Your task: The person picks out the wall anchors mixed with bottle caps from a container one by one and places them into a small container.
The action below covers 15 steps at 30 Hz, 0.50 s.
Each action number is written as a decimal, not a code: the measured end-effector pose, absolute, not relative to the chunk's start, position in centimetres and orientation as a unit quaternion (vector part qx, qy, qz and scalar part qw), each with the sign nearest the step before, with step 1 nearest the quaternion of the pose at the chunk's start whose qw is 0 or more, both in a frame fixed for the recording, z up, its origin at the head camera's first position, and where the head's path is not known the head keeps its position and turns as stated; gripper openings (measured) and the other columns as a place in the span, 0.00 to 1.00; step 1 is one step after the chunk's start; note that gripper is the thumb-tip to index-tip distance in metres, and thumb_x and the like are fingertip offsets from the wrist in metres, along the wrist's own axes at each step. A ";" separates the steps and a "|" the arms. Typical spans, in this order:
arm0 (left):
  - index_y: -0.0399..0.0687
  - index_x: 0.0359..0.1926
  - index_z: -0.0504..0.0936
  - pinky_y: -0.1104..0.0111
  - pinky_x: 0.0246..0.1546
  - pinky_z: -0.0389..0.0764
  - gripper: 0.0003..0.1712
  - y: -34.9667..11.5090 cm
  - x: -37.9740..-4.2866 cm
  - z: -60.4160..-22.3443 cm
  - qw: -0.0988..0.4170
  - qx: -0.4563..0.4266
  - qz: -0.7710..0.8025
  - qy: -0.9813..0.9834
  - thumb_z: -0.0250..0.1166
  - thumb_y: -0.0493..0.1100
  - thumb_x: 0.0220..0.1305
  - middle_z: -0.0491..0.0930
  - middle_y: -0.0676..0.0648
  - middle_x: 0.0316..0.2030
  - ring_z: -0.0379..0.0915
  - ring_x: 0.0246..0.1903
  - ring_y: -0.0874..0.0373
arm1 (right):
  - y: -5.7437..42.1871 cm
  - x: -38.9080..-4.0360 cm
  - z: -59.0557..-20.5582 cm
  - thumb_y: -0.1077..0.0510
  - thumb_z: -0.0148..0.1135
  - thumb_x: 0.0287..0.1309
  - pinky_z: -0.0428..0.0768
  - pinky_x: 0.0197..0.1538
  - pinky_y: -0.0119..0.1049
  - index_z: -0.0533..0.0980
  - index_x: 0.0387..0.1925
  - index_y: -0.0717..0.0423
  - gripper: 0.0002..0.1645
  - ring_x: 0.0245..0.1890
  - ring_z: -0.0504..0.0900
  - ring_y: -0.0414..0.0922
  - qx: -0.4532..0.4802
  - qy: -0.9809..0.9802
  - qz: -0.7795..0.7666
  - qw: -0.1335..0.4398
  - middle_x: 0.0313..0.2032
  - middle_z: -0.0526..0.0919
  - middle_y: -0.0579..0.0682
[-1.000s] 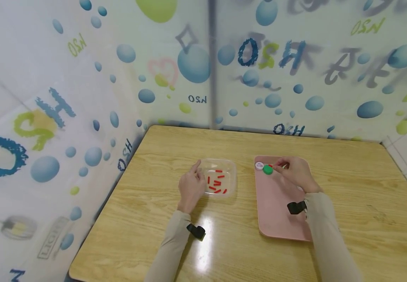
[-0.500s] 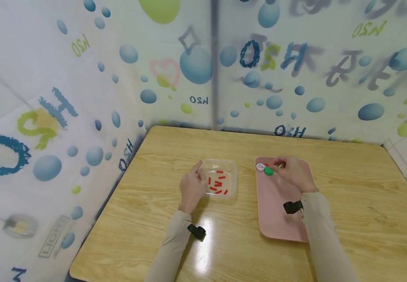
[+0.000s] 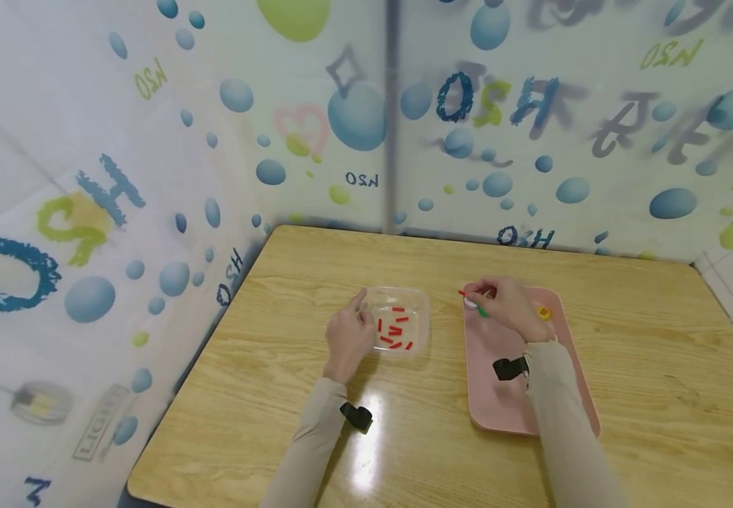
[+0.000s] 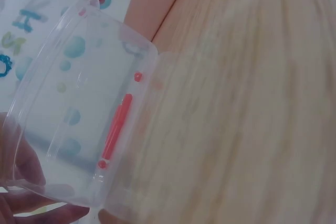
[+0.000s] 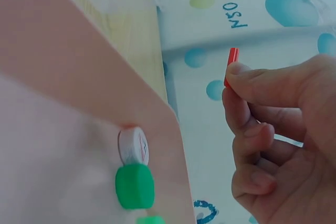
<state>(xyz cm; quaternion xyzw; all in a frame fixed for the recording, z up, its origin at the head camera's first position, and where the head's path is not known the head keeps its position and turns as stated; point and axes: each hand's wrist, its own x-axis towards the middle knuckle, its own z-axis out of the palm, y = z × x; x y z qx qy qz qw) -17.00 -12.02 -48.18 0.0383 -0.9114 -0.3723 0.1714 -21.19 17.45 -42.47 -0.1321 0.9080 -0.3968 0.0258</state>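
Note:
My left hand grips the left side of a clear plastic container, fingers at its rim in the left wrist view. Several short red sticks lie scattered on its bottom. My right hand pinches one red stick between thumb and index finger, its other fingers curled. It hovers over the back left corner of a pink tray. Beneath it in the tray, a white bottle cap sits beside a green bottle cap. A yellow cap lies right of the hand.
Container and tray stand apart on a wooden table, the tray to the right. A printed wall covering rises behind the table's back edge and along its left. Each wrist carries a small black camera.
My right hand has moved left with the red stick, from beside the green cap to above the white cap. The yellow cap has come into view. My left hand stays at the container.

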 end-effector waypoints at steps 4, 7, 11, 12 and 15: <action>0.49 0.66 0.79 0.68 0.15 0.54 0.27 -11.9 -17.0 -48.2 0.177 0.041 -0.372 -0.910 0.55 0.37 0.67 0.89 0.42 0.42 0.47 0.12 0.64 | 16.3 -21.3 -42.1 0.55 0.65 0.67 0.74 0.29 0.34 0.83 0.42 0.60 0.11 0.27 0.73 0.47 -0.140 0.903 -0.406 0.029 0.34 0.84 0.60; 0.49 0.65 0.80 0.68 0.15 0.54 0.26 -11.9 -17.1 -48.2 0.179 0.043 -0.369 -0.911 0.55 0.37 0.67 0.89 0.42 0.38 0.47 0.12 0.64 | 15.3 -21.4 -41.9 0.56 0.66 0.66 0.73 0.30 0.34 0.84 0.40 0.58 0.09 0.28 0.73 0.47 -0.149 0.904 -0.399 0.019 0.33 0.84 0.56; 0.49 0.65 0.80 0.68 0.16 0.54 0.26 -11.9 -17.2 -48.2 0.181 0.042 -0.366 -0.912 0.55 0.37 0.67 0.88 0.43 0.32 0.47 0.12 0.64 | 13.8 -21.4 -41.8 0.57 0.67 0.65 0.73 0.34 0.35 0.85 0.39 0.58 0.07 0.30 0.74 0.46 -0.166 0.906 -0.390 0.008 0.33 0.85 0.53; 0.49 0.65 0.80 0.68 0.16 0.54 0.26 -11.9 -17.2 -48.3 0.181 0.041 -0.366 -0.912 0.55 0.37 0.67 0.87 0.43 0.31 0.47 0.13 0.64 | 13.4 -21.5 -41.8 0.58 0.67 0.65 0.73 0.35 0.35 0.85 0.38 0.58 0.07 0.30 0.74 0.46 -0.171 0.905 -0.389 0.008 0.33 0.86 0.53; 0.48 0.65 0.80 0.68 0.16 0.54 0.27 -11.9 -17.2 -48.3 0.183 0.040 -0.367 -0.911 0.55 0.37 0.66 0.87 0.43 0.32 0.47 0.12 0.64 | 12.5 -21.6 -41.9 0.58 0.67 0.64 0.73 0.36 0.35 0.85 0.37 0.58 0.06 0.30 0.73 0.45 -0.186 0.903 -0.387 0.006 0.32 0.86 0.52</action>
